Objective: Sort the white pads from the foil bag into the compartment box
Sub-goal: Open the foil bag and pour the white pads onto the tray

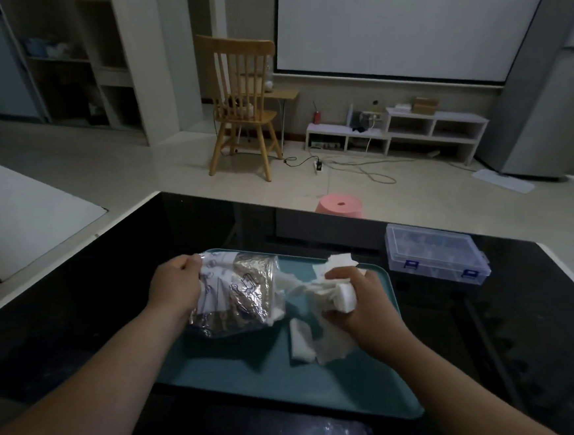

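My left hand grips the closed end of the foil bag, held on its side above a teal tray with its mouth facing right. White pads spill from the mouth. My right hand is closed on a bunch of these white pads just right of the bag. More pads lie loose on the tray below my right hand. The clear compartment box with blue latches stands shut on the black table, right of the tray.
The black glossy table ends at a white edge on the far and right sides. A pink stool stands on the floor beyond the table. A wooden chair and a low white shelf are further back.
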Available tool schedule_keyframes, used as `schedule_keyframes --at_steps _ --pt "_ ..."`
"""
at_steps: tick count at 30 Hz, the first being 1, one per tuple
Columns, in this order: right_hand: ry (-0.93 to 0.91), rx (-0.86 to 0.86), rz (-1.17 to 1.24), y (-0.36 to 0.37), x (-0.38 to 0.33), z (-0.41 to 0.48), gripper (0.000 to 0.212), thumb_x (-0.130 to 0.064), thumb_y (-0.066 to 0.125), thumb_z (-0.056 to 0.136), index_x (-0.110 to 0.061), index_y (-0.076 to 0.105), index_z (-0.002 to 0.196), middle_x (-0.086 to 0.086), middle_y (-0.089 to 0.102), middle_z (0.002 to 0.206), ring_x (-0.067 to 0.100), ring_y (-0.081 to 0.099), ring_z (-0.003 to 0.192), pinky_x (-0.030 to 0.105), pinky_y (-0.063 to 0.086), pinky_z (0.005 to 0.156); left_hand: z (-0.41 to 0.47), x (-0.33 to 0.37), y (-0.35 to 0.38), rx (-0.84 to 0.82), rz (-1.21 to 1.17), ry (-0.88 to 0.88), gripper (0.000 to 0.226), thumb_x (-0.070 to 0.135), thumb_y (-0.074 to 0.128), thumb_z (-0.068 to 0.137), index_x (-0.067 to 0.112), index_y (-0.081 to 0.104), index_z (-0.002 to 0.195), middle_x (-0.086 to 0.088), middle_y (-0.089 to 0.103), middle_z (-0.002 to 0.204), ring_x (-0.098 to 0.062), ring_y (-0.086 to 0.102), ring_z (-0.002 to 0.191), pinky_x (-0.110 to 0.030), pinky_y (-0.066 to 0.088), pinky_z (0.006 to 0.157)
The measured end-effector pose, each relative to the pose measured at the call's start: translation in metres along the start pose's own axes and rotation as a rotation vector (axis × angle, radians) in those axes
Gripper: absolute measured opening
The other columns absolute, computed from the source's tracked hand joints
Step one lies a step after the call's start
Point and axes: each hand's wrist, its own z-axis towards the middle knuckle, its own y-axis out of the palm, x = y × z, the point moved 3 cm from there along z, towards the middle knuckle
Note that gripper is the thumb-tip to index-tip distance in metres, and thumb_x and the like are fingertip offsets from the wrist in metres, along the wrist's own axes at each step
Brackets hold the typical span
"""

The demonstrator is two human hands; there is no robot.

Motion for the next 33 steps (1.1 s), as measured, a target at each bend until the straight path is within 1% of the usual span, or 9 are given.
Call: schedule_keyframes --at_steps 3,6,10,13,16,19,23,29,33 --pt "0.066 -0.190 -0.182 0.005 0.007 -0.007 0.070 -0.039 0.086 0.079 -0.048 0.048 0.137 -0.005 0.036 0.136 0.016 0.057 0.109 0.031 0.053 0.101 0.001 0.001 -0.002 0.002 0.033 0.027 0.032 0.032 0.053 0.105 0.011 0.071 0.087 -0.013 0.073 0.089 -0.035 0.069 0.090 -0.046 0.055 0.086" --pt "0.089 -0.289 -0.235 -0.005 0.005 -0.006 0.102 -0.055 0.089 0.071 -0.051 0.030 0.155 -0.006 0.023 0.159 0.025 0.050 0.134 0.038 0.048 0.111 -0.001 0.002 -0.001 -0.015 0.040 0.031 0.032 0.031 0.052 0.106 0.010 0.071 0.090 -0.013 0.072 0.090 -0.034 0.068 0.091 -0.043 0.054 0.084" --pt "0.087 -0.398 -0.284 -0.023 -0.002 -0.005 0.125 -0.082 0.081 0.061 -0.059 0.007 0.158 -0.013 0.004 0.171 0.028 0.028 0.153 0.053 0.039 0.120 -0.002 0.008 0.000 -0.049 0.016 0.035 0.033 0.033 0.051 0.106 0.011 0.070 0.089 -0.013 0.073 0.089 -0.034 0.070 0.088 -0.041 0.055 0.080" --pt "0.050 -0.303 -0.268 -0.027 -0.010 -0.006 0.103 -0.090 0.061 0.075 -0.056 0.012 0.160 -0.013 0.011 0.172 0.022 0.027 0.153 0.054 0.036 0.121 -0.003 0.010 -0.001 -0.053 -0.011 0.039 0.033 0.034 0.052 0.105 0.013 0.071 0.088 -0.013 0.074 0.089 -0.036 0.071 0.090 -0.047 0.057 0.084" --pt "-0.034 -0.115 -0.312 -0.023 -0.015 -0.002 0.058 -0.064 0.044 0.102 -0.038 0.046 0.154 -0.008 0.039 0.162 0.015 0.036 0.148 0.039 0.033 0.121 -0.003 0.012 -0.003 -0.039 -0.070 0.032 0.031 0.034 0.055 0.104 0.015 0.072 0.088 -0.012 0.075 0.089 -0.036 0.072 0.093 -0.051 0.057 0.087" --pt "-0.056 -0.062 -0.359 -0.018 -0.017 0.001 0.035 -0.045 0.045 0.109 -0.029 0.070 0.128 -0.009 0.059 0.133 0.013 0.052 0.124 0.033 0.042 0.104 -0.002 0.015 -0.004 -0.043 -0.127 0.025 0.030 0.034 0.056 0.103 0.015 0.073 0.088 -0.012 0.077 0.090 -0.037 0.073 0.093 -0.054 0.056 0.088" --pt "-0.013 -0.031 -0.425 -0.016 -0.015 0.005 0.026 -0.040 0.051 0.106 -0.028 0.074 0.109 -0.005 0.058 0.105 0.017 0.051 0.104 0.036 0.045 0.091 -0.001 0.016 -0.006 -0.077 -0.161 0.039 0.029 0.033 0.055 0.104 0.014 0.075 0.092 -0.010 0.078 0.093 -0.036 0.073 0.097 -0.055 0.055 0.092" --pt "-0.016 0.138 -0.213 -0.025 -0.018 0.007 0.009 -0.035 0.060 0.102 -0.037 0.067 0.097 -0.012 0.060 0.097 0.005 0.058 0.087 0.030 0.053 0.081 -0.007 0.021 -0.001 -0.156 -0.262 0.020 0.029 0.031 0.054 0.105 0.014 0.076 0.096 -0.010 0.079 0.094 -0.035 0.073 0.097 -0.054 0.055 0.092" --pt "-0.196 0.140 -0.138 -0.023 -0.045 0.002 0.019 -0.023 0.061 0.103 -0.031 0.072 0.116 -0.017 0.065 0.113 0.000 0.057 0.106 0.021 0.047 0.092 -0.013 0.030 0.005 -0.204 -0.328 0.013 0.030 0.031 0.054 0.105 0.015 0.078 0.095 -0.011 0.078 0.097 -0.032 0.073 0.096 -0.051 0.055 0.092"
